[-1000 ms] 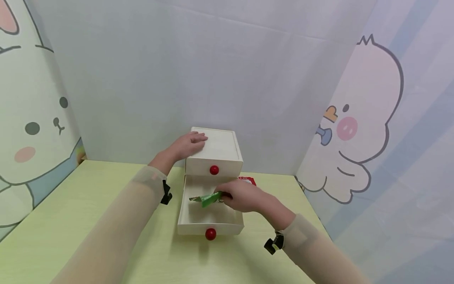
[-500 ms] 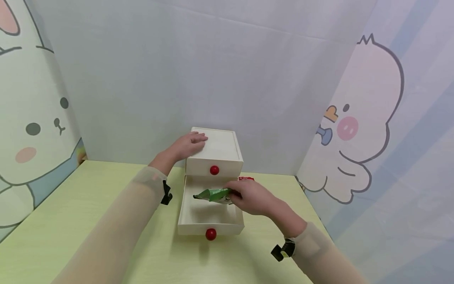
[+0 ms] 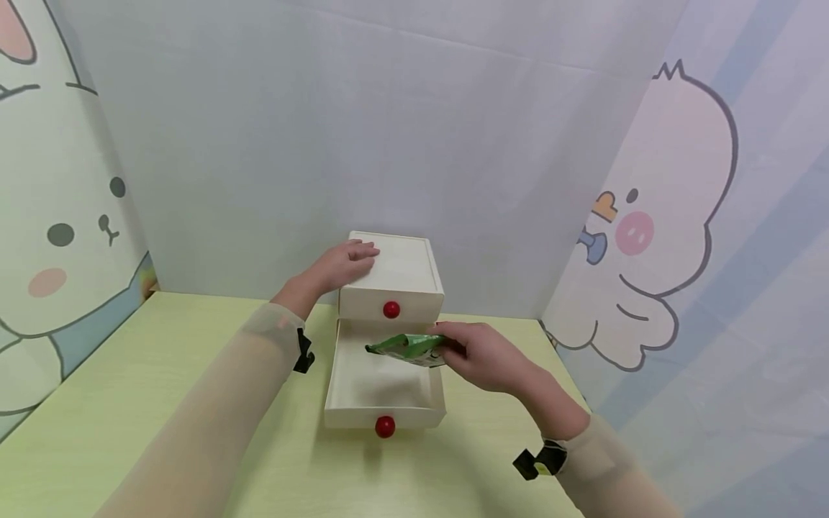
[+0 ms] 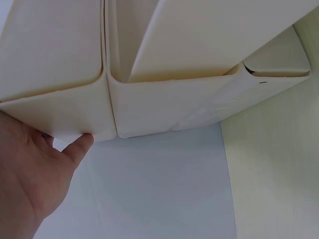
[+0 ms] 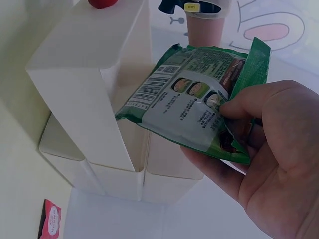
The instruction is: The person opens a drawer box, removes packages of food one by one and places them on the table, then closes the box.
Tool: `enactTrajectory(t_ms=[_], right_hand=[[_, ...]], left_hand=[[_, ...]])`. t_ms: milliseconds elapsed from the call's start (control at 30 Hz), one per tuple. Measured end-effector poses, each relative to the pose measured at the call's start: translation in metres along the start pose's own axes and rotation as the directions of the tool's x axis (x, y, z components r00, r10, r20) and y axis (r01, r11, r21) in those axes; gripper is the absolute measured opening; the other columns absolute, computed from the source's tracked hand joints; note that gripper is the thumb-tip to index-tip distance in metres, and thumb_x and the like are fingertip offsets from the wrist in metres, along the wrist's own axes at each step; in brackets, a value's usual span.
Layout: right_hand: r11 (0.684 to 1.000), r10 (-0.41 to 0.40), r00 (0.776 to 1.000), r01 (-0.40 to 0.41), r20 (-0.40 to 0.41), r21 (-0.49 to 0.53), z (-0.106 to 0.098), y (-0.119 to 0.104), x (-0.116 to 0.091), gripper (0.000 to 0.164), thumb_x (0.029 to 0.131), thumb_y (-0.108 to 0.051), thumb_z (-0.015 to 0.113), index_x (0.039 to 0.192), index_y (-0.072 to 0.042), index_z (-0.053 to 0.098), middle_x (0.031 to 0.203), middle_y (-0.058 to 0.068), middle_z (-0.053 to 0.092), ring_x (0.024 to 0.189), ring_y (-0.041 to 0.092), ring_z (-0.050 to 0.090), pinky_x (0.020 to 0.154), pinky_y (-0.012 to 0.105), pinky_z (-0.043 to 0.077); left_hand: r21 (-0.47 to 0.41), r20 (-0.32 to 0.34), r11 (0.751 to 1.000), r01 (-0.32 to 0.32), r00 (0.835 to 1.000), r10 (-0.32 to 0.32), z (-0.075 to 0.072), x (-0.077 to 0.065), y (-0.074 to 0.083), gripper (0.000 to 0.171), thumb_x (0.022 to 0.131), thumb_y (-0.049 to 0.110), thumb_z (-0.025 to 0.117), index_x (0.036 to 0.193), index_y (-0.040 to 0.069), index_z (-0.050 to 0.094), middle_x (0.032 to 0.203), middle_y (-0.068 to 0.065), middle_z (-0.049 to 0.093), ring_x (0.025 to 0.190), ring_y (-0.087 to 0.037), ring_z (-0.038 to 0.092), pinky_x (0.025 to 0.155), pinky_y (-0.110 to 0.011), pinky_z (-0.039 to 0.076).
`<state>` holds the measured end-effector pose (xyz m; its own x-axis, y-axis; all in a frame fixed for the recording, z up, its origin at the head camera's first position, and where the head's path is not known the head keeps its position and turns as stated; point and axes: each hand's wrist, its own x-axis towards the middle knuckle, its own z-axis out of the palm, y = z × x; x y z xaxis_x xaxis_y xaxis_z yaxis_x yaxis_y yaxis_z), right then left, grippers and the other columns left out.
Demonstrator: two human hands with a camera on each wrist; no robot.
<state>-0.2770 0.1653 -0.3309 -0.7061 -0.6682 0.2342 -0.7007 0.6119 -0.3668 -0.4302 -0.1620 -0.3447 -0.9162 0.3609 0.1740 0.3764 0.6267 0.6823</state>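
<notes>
My left hand (image 3: 340, 266) rests on top of the white drawer unit (image 3: 404, 266), fingers spread flat. Seen from the left wrist, that hand's thumb (image 4: 79, 148) lies against the unit's side, while its other fingers are mostly hidden. Below the upper drawer, a lower drawer (image 3: 385, 419) with a red knob (image 3: 385, 426) is pulled out. Over its right side my right hand (image 3: 486, 356) pinches a green packet (image 3: 408, 347) by one end. The right wrist view shows the packet's printed back (image 5: 184, 94), with a barcode and small food pictures.
A small red packet (image 5: 51, 219) lies on the table beside the unit in the right wrist view. The upper drawer is closed, with its own red knob (image 3: 391, 309). A pale curtain (image 3: 259, 144) stands behind the yellowish table (image 3: 194, 345).
My right hand has moved to the right and slightly up, carrying the green packet toward the drawer's right edge. The red packet has become hidden in the head view. The left hand stays put.
</notes>
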Motion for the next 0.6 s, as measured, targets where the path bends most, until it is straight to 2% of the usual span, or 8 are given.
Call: enactTrajectory(t_ms=[233, 400, 600], right_hand=[[0.999, 0.032, 0.999, -0.032, -0.038, 0.016, -0.01, 0.002, -0.011, 0.02, 0.106, -0.005, 0.067, 0.121, -0.013, 0.077, 0.101, -0.001, 0.076, 0.077, 0.006, 0.056, 0.068, 0.024, 0.053], [0.999, 0.037, 0.997, -0.035, -0.072, 0.026, -0.018, 0.005, -0.019, 0.022, 0.106, -0.005, 0.068, 0.123, -0.013, 0.078, 0.103, -0.002, 0.077, 0.075, 0.003, 0.053, 0.065, 0.024, 0.05], [0.999, 0.036, 0.991, -0.034, -0.129, 0.01, -0.027, 0.011, -0.029, 0.018, 0.105, -0.004, 0.068, 0.114, -0.017, 0.078, 0.084, -0.009, 0.066, 0.067, 0.001, 0.045, 0.06, 0.023, 0.043]], left_hand=[[0.0, 0.004, 1.0, 0.004, 1.0, -0.004, 0.0, 0.0, -0.001, 0.055, 0.114, 0.039, 0.043, 0.164, 0.016, 0.054, 0.18, -0.004, 0.036, 0.174, -0.033, 0.012, 0.14, -0.061, 0.012], [-0.009, 0.004, 1.0, 0.0, 1.0, 0.0, 0.0, 0.0, 0.0, 0.056, 0.115, 0.039, 0.043, 0.164, 0.016, 0.054, 0.181, -0.004, 0.035, 0.174, -0.033, 0.011, 0.14, -0.061, 0.012], [-0.01, 0.0, 1.0, -0.004, 1.0, 0.004, 0.0, 0.0, 0.0, 0.056, 0.114, 0.039, 0.043, 0.163, 0.015, 0.055, 0.18, -0.004, 0.036, 0.173, -0.033, 0.013, 0.139, -0.061, 0.013]])
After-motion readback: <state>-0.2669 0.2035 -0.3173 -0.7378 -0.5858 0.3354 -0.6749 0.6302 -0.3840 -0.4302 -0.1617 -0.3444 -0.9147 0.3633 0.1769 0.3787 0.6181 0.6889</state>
